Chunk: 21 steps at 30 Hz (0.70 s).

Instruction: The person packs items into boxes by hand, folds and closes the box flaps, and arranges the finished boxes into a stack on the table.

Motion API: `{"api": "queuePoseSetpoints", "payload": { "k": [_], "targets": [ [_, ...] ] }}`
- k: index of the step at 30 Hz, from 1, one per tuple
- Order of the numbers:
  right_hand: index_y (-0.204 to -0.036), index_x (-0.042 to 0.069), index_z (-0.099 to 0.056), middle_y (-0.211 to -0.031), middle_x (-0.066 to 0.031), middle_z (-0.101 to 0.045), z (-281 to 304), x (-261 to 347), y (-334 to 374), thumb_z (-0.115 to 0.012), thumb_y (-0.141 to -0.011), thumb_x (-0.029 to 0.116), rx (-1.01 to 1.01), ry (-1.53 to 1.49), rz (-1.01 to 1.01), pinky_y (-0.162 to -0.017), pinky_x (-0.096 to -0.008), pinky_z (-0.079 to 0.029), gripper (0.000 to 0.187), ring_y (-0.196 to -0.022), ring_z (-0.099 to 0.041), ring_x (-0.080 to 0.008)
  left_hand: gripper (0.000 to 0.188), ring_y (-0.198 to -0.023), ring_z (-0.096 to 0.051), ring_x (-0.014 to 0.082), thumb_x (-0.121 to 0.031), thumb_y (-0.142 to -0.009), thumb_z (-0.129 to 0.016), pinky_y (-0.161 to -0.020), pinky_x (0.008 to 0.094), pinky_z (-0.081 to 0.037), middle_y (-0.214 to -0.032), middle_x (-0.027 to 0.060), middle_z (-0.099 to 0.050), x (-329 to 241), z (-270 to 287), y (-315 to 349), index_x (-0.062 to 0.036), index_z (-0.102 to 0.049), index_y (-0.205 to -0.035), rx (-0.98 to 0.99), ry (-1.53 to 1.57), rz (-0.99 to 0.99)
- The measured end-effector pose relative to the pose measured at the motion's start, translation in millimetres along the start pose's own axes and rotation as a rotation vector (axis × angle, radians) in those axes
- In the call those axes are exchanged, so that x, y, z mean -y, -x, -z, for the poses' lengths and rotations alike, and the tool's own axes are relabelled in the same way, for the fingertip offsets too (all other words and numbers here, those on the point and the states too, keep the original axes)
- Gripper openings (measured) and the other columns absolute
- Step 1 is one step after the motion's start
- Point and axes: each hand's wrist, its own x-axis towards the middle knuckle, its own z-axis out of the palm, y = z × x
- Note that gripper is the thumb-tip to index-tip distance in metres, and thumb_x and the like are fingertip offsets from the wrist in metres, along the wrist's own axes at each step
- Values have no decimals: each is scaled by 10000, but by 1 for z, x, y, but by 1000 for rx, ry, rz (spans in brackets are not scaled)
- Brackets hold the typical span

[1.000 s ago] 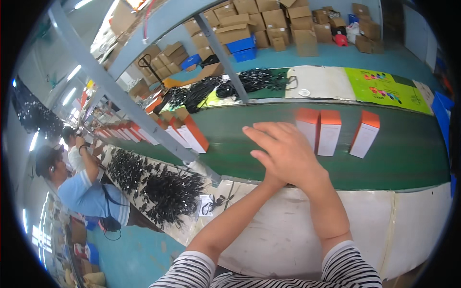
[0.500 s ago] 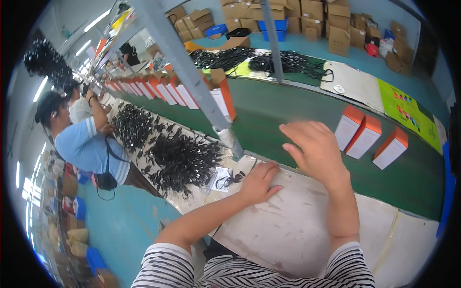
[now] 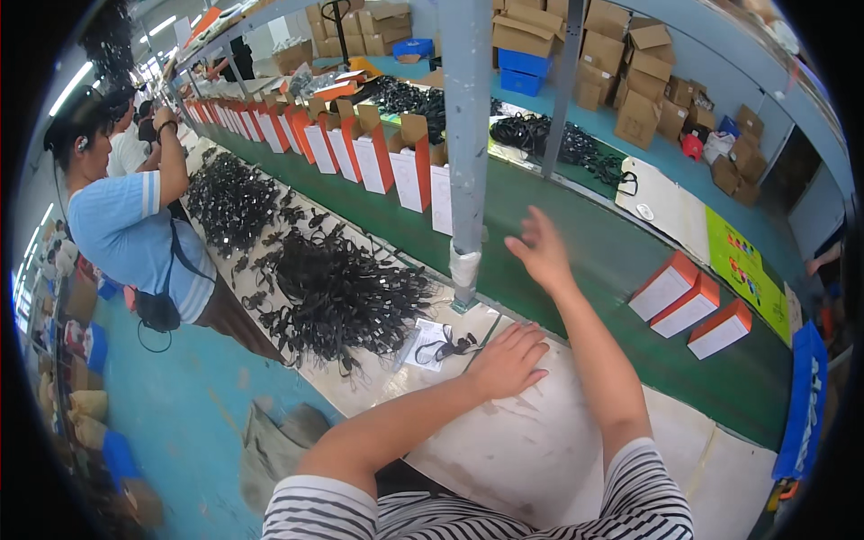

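Observation:
My left hand (image 3: 509, 362) lies flat on the pale worktop, fingers stretched out and holding nothing. Just left of it, a short black cable (image 3: 457, 346) rests by a clear bag with a white card (image 3: 427, 347). My right hand (image 3: 544, 256) is raised over the green conveyor belt (image 3: 576, 238), empty, its fingers apart and slightly blurred. Beyond the grey post on the left, a row of orange-and-white cartons (image 3: 410, 173) stands on the belt, the nearer ones with raised flaps. Three closed orange-and-white cartons (image 3: 686, 304) are on the belt to the right.
A grey metal post (image 3: 466, 144) rises at the worktop's far edge. A large heap of black cables (image 3: 346, 292) covers the worktop on the left, where a person in blue (image 3: 135, 220) stands. More cables (image 3: 540, 135) lie across the belt. A blue bin (image 3: 801, 405) is at far right.
The view has turned and tilted. My right hand has reached farther out over the belt, toward the post, its arm straighter. My left hand still rests on the worktop.

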Motion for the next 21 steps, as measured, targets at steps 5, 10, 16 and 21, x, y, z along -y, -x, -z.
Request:
{"api": "queuePoseSetpoints", "payload": {
  "k": [5,10,16,21],
  "targets": [
    [-1572,26,-425,-1406,-207,-624,-55,10,-98,-911,-817,315,-33,-72,-1,-1009,-430,-550,943,-1218,-645,-285,483,-1374,-522,352,-407,-953,-696,-1193,504,-384,-1372,175,-598,1,-4,-5,-30,-627,-1246,-33,49,1],
    [-1653,-29,-214,-1473,-297,-562,-84,39,-113,-876,-810,306,121,-16,-7,-1044,-414,-527,1123,-1263,-649,-339,460,-1374,-518,344,-399,-952,-694,-1194,503,-383,-1359,172,-599,2,-8,2,-31,-642,-1223,-83,-25,19],
    [-1626,12,-312,-1302,-181,-666,-28,15,-61,-863,-829,128,-79,-148,70,-984,-394,-561,977,-1169,-671,-262,495,-1333,-552,353,-373,-918,-745,-1186,514,-405,-1355,181,-599,8,-7,5,-27,-635,-1255,-53,70,-5],
    [-1631,32,-323,-1268,-122,-676,70,9,21,-853,-842,110,-71,-163,52,-939,-389,-568,953,-1054,-665,-209,520,-1343,-545,382,-369,-895,-779,-1168,526,-420,-1371,188,-589,7,2,1,-29,-622,-1255,-29,60,-12]
  ]
}}
